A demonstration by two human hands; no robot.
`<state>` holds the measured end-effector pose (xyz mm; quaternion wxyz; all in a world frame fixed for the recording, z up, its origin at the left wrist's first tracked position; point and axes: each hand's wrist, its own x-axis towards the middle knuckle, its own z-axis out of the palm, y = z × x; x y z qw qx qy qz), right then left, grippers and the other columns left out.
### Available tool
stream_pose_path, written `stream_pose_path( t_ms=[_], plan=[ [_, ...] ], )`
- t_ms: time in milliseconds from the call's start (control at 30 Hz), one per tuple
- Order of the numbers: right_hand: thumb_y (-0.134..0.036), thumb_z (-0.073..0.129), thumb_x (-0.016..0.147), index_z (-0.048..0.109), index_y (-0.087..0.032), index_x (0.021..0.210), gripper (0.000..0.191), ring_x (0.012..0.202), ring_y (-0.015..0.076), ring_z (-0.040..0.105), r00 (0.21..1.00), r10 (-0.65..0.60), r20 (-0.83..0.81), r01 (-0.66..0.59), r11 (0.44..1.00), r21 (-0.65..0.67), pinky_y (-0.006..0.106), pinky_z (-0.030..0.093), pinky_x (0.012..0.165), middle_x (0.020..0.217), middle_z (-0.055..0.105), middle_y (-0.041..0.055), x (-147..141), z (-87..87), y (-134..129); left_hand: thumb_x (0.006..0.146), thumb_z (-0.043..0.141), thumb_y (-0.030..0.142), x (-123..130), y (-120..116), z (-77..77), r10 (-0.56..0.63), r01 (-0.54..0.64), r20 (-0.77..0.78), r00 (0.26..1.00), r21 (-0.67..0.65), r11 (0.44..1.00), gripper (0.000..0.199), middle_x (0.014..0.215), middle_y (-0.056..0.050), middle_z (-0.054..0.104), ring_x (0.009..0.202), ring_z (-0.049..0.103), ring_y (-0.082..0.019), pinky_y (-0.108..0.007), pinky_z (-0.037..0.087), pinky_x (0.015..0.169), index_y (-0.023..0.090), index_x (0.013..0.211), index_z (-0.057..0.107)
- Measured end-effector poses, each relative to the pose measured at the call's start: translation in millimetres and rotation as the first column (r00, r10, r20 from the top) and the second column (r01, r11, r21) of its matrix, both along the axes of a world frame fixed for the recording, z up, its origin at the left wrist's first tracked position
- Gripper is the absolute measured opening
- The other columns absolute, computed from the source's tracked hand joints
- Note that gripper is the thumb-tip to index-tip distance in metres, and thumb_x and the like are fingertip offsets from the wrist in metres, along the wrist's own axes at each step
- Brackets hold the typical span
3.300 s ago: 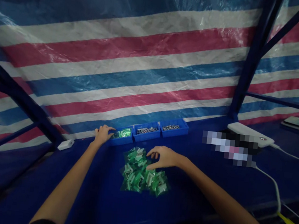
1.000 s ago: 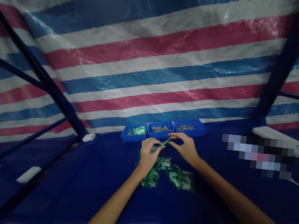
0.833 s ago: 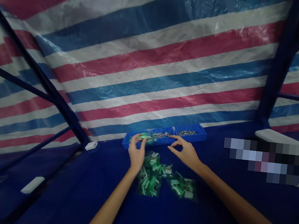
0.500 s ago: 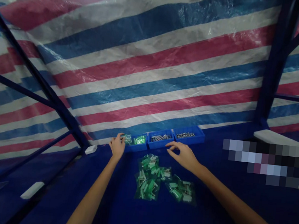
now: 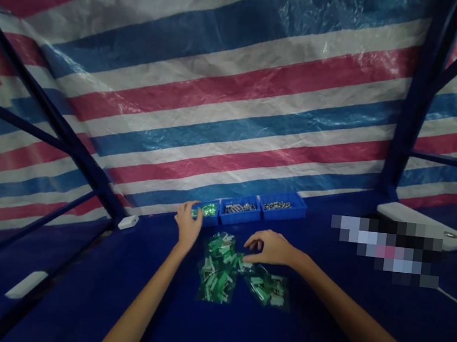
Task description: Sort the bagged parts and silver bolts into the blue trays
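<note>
My left hand is at the leftmost blue bin, its fingers apart over the green packets inside. Nothing shows between those fingers. My right hand hovers at the right edge of a pile of clear bags with green and white pieces, thumb and fingers curved and apart, holding nothing that I can see. Another bag lies below it on the blue table. Beyond my hands, a middle bin and a right bin contain small metal parts.
A striped plastic sheet hangs behind the bins. Blue metal posts stand left and right. A small white box sits at the left, a white strip lower down, and a white board at the right.
My right hand has moved down from the middle bin to the bags. My left hand has shifted right over the left bin. The camera view has tilted slightly.
</note>
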<state>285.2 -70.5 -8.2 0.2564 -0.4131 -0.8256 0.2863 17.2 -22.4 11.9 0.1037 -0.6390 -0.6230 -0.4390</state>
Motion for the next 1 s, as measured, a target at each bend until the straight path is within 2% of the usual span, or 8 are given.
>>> stream_pose_path(
  t_ms=[67, 133, 233, 467, 633, 767, 867, 1000],
  plan=[
    [-0.057, 0.073, 0.053, 0.07, -0.026, 0.093, 0.051, 0.073, 0.0178, 0.063, 0.995, 0.09, 0.037, -0.087, 0.993, -0.077, 0.026, 0.044, 0.06, 0.084, 0.069, 0.0017, 1.1, -2.1, 0.1, 0.082, 0.045, 0.026, 23.4, -16.7, 0.6, -0.254, 0.256, 0.045, 0.966, -0.037, 0.966, 0.018, 0.098, -0.006, 0.057, 0.089, 0.056, -0.018, -0.035, 0.042, 0.085, 0.021, 0.093, 0.058],
    [-0.054, 0.076, 0.048, 0.068, -0.025, 0.099, 0.06, 0.072, 0.0172, 0.062, 0.986, 0.162, 0.044, -0.156, 0.981, -0.118, 0.025, 0.044, 0.059, 0.087, 0.068, 0.0023, 1.9, -5.4, 1.5, 0.082, 0.045, 0.026, 45.1, -30.8, -2.0, -0.445, 0.45, 0.072, 0.893, -0.136, 0.882, 0.016, 0.094, -0.004, 0.056, 0.082, 0.056, -0.015, -0.032, 0.044, 0.08, 0.021, 0.09, 0.058],
    [-0.052, 0.077, 0.05, 0.067, -0.022, 0.101, 0.06, 0.071, 0.0159, 0.06, 0.982, 0.185, 0.028, -0.181, 0.978, -0.1, 0.025, 0.045, 0.059, 0.09, 0.067, 0.004, 2.2, -11.0, 4.6, 0.082, 0.046, 0.027, 67.5, -43.4, -11.9, -0.586, 0.572, 0.056, 0.809, -0.305, 0.761, 0.015, 0.094, -0.004, 0.057, 0.087, 0.055, -0.016, -0.033, 0.042, 0.082, 0.021, 0.089, 0.058],
    [-0.042, 0.068, 0.068, 0.07, -0.019, 0.087, 0.03, 0.069, 0.0133, 0.059, 0.988, 0.153, -0.017, -0.153, 0.988, -0.029, 0.024, 0.046, 0.064, 0.089, 0.065, 0.0048, 0.6, -17.7, 10.0, 0.082, 0.045, 0.027, 75.5, -47.4, -37.0, -0.52, 0.45, -0.021, 0.854, -0.472, 0.758, 0.018, 0.101, -0.005, 0.059, 0.1, 0.051, -0.023, -0.045, 0.036, 0.089, 0.022, 0.094, 0.058],
    [-0.038, 0.064, 0.072, 0.07, -0.02, 0.085, 0.023, 0.069, 0.0133, 0.06, 0.988, 0.152, 0.008, -0.152, 0.988, -0.022, 0.023, 0.044, 0.063, 0.085, 0.067, 0.0031, 0.7, -22.3, 14.5, 0.083, 0.045, 0.027, 75.9, -53.5, -37.9, -0.441, 0.399, 0.013, 0.897, -0.452, 0.798, 0.017, 0.097, -0.004, 0.06, 0.099, 0.053, -0.022, -0.04, 0.038, 0.086, 0.022, 0.092, 0.059],
    [-0.035, 0.059, 0.076, 0.07, -0.022, 0.081, 0.017, 0.068, 0.013, 0.06, 0.997, 0.012, 0.081, -0.016, 0.998, 0.054, 0.024, 0.043, 0.062, 0.084, 0.067, 0.0019, 3.9, -26.0, 20.5, 0.084, 0.044, 0.028, 78.8, -61.5, -37.9, -0.426, 0.365, -0.044, 0.904, -0.44, 0.82, 0.018, 0.096, -0.003, 0.061, 0.099, 0.053, -0.023, -0.041, 0.037, 0.086, 0.023, 0.092, 0.059],
    [-0.038, 0.054, 0.079, 0.069, -0.021, 0.084, 0.022, 0.069, 0.0138, 0.06, 0.992, -0.071, 0.105, 0.066, 0.996, 0.056, 0.025, 0.043, 0.064, 0.084, 0.067, 0.0028, 8.6, -26.3, 25.4, 0.085, 0.043, 0.029, 81.0, -64.9, -37.8, -0.44, 0.378, -0.063, 0.896, -0.413, 0.829, 0.019, 0.095, -0.004, 0.06, 0.096, 0.053, -0.022, -0.041, 0.038, 0.085, 0.022, 0.092, 0.059],
    [-0.051, 0.063, 0.07, 0.066, -0.017, 0.102, 0.047, 0.074, 0.0161, 0.059, 0.997, -0.037, 0.069, 0.042, 0.996, -0.076, 0.027, 0.046, 0.068, 0.084, 0.066, 0.0054, 15.8, -21.6, 27.1, 0.085, 0.043, 0.028, 83.1, -67.0, -34.4, -0.48, 0.44, -0.025, 0.877, -0.362, 0.822, 0.019, 0.092, -0.005, 0.059, 0.092, 0.054, -0.02, -0.035, 0.042, 0.08, 0.021, 0.091, 0.058]
  ],
)
